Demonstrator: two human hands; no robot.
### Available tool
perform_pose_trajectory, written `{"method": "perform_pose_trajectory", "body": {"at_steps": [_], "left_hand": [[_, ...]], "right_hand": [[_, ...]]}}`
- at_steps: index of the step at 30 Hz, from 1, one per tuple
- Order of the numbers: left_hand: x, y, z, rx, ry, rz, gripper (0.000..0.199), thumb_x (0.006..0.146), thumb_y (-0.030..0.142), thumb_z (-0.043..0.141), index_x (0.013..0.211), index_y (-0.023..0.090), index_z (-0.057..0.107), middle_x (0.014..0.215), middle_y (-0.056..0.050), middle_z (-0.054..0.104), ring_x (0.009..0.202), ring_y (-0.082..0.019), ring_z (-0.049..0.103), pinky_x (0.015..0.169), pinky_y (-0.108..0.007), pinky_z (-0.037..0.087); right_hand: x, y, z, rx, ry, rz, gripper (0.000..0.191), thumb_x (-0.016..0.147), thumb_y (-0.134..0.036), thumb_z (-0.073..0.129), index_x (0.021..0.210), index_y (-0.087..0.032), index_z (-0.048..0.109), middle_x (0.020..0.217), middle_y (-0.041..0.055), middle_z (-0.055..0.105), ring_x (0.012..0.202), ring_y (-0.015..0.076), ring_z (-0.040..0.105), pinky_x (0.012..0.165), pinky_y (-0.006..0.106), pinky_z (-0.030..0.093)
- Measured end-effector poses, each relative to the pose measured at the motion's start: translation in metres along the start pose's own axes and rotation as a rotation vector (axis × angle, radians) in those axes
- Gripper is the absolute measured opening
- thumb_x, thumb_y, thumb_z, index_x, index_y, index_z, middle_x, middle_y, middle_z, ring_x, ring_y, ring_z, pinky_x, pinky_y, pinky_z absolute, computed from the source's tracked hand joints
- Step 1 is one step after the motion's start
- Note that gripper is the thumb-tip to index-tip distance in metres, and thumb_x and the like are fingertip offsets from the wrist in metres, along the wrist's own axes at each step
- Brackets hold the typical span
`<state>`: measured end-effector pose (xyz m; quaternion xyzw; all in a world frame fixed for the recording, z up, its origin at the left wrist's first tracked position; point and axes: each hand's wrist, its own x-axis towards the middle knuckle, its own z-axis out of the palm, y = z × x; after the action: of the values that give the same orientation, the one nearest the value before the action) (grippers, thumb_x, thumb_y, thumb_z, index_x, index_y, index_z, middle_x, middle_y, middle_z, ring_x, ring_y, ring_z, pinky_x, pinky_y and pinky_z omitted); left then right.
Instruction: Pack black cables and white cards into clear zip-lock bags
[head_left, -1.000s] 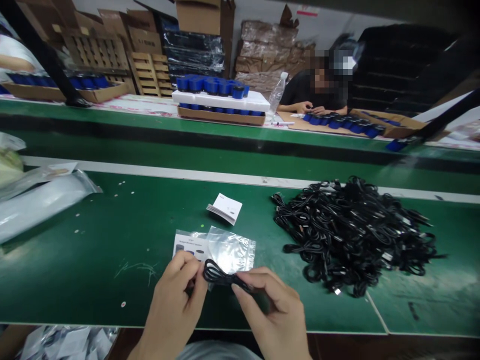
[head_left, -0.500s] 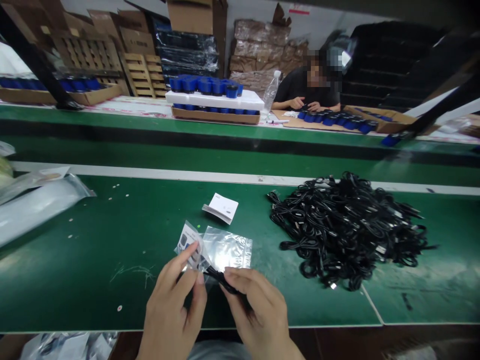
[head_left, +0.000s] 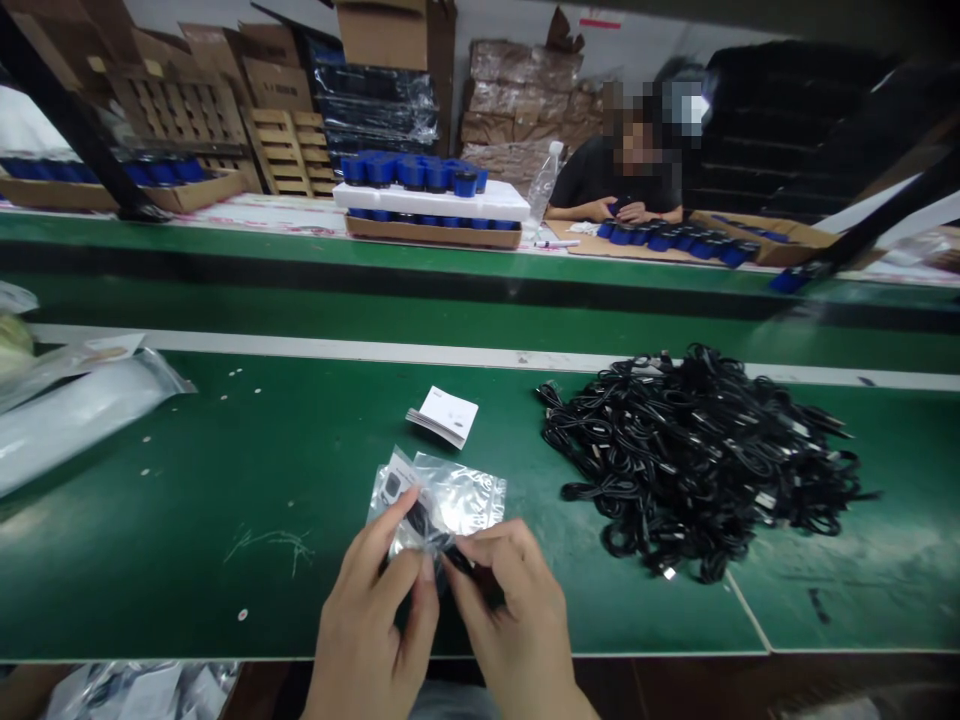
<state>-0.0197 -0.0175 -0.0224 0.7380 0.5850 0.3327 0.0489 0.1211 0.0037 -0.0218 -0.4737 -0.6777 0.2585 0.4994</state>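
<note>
My left hand [head_left: 382, 600] pinches a small clear bag [head_left: 381, 490] that has a printed card inside. Closed round the end of a black cable [head_left: 421, 518], my right hand [head_left: 510, 600] is at the bag's opening, and part of the cable lies inside the bag. Another clear bag [head_left: 469, 497] lies flat on the green table just behind my hands. Beyond it sits a small stack of white printed cards [head_left: 448, 415]. A large heap of black coiled cables [head_left: 697, 450] is to the right.
Large plastic bags [head_left: 82, 410] lie at the left. Below the near edge is a container of bagged items [head_left: 142, 692]. Across the table, a person [head_left: 619, 180] handles something near blue parts [head_left: 675, 238], beside a bottle [head_left: 544, 180].
More of the black cable is now inside the bag. My left hand and the bag have moved slightly right, closer to my right hand.
</note>
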Motion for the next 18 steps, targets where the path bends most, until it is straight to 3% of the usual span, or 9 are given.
{"method": "perform_pose_trajectory", "body": {"at_steps": [5,7,10,12,15,16,18], "left_hand": [[-0.002,-0.001,-0.002,0.003,0.022,0.034,0.014,0.088,0.010,0.043,0.090,0.019,0.053,0.133,-0.011,0.043,0.118,-0.021,0.049,0.093,-0.032,0.045],[-0.002,0.001,-0.003,-0.013,0.010,0.020,0.014,0.088,0.010,0.043,0.090,0.020,0.052,0.133,-0.011,0.041,0.119,-0.022,0.047,0.092,-0.034,0.046],[-0.002,0.008,-0.003,-0.034,-0.021,0.034,0.014,0.087,0.010,0.043,0.088,0.021,0.052,0.134,-0.011,0.038,0.124,-0.024,0.042,0.096,-0.038,0.043],[-0.003,0.014,0.000,-0.067,-0.021,0.031,0.016,0.086,0.008,0.042,0.085,0.021,0.052,0.135,-0.010,0.037,0.127,-0.025,0.039,0.101,-0.040,0.038],[-0.006,0.021,0.005,-0.121,0.001,-0.011,0.021,0.086,0.006,0.041,0.074,0.020,0.050,0.136,-0.008,0.037,0.131,-0.025,0.035,0.103,-0.039,0.035],[-0.007,0.022,0.006,-0.132,0.008,-0.009,0.022,0.086,0.006,0.040,0.072,0.020,0.049,0.137,-0.007,0.038,0.132,-0.025,0.034,0.104,-0.040,0.034],[-0.007,0.021,0.007,-0.130,0.018,0.017,0.023,0.086,0.008,0.039,0.072,0.021,0.049,0.136,-0.005,0.041,0.134,-0.026,0.031,0.109,-0.047,0.025]], "right_hand": [[0.003,-0.006,-0.012,0.153,-0.294,0.096,0.027,0.085,-0.007,0.051,0.104,-0.021,0.065,0.091,0.0049,0.065,0.079,0.0152,0.065,0.070,0.022,0.054],[0.002,-0.006,-0.013,0.148,-0.290,0.052,0.027,0.086,-0.007,0.049,0.104,-0.020,0.065,0.090,0.0057,0.066,0.081,0.0158,0.065,0.071,0.023,0.052],[-0.001,-0.003,-0.007,0.099,-0.193,0.053,0.018,0.084,-0.009,0.052,0.084,-0.019,0.066,0.076,0.0028,0.063,0.065,0.0140,0.062,0.059,0.022,0.049],[-0.002,-0.001,-0.002,0.059,-0.114,0.124,0.014,0.078,-0.009,0.056,0.070,-0.020,0.060,0.068,-0.0006,0.058,0.058,0.0125,0.056,0.054,0.021,0.044],[0.001,0.003,0.002,0.073,-0.010,0.298,0.017,0.069,-0.009,0.062,0.079,-0.021,0.055,0.078,-0.0004,0.059,0.066,0.0142,0.057,0.058,0.022,0.046],[0.003,0.004,0.001,0.120,-0.045,0.352,0.019,0.069,-0.011,0.063,0.085,-0.021,0.056,0.081,0.0006,0.060,0.069,0.0152,0.059,0.060,0.023,0.047],[0.009,0.005,-0.004,0.241,-0.235,0.415,0.012,0.074,-0.013,0.059,0.085,-0.020,0.059,0.077,0.0003,0.063,0.068,0.0153,0.060,0.060,0.024,0.047]]}}
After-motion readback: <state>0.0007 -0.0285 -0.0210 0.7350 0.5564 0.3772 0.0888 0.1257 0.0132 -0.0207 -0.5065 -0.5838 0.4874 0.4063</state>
